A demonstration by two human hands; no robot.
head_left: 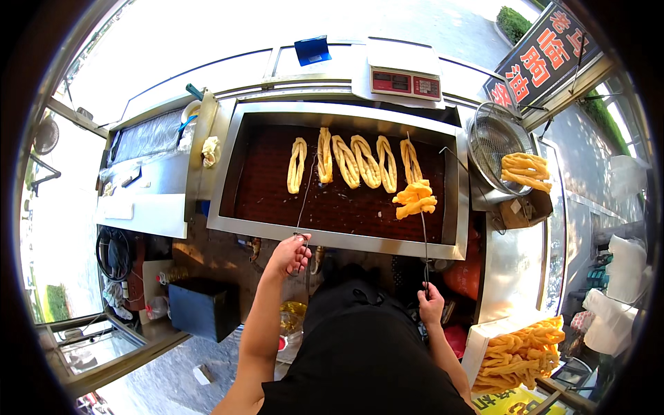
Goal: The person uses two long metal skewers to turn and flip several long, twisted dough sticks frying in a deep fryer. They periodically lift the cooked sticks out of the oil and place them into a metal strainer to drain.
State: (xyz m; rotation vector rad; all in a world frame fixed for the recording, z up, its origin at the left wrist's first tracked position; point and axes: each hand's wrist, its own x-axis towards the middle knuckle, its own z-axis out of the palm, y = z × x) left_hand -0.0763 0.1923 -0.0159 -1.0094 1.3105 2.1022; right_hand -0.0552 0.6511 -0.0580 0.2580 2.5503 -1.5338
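A wide metal fryer (368, 245) full of dark oil is before me. Several pale-golden looped dough strips (365, 162) float in a row across its far half. My left hand (292, 255) grips the looped handle of a thin metal rod (304, 206), whose far end reaches between the two leftmost strips. Held in my right hand (431, 306) is another thin rod (425, 236). It passes by a bunched, deeper-golden piece of fried dough (415, 199) at the fryer's right side. Whether that piece hangs on the rod or lies against it, I cannot tell.
Beyond the fryer stands a digital scale (405, 83). A wire strainer basket (498, 145) and fried dough (526, 171) are at the right. A white container (474, 345) holds stacked fried dough (519, 355). To the left is a metal worktop (150, 179).
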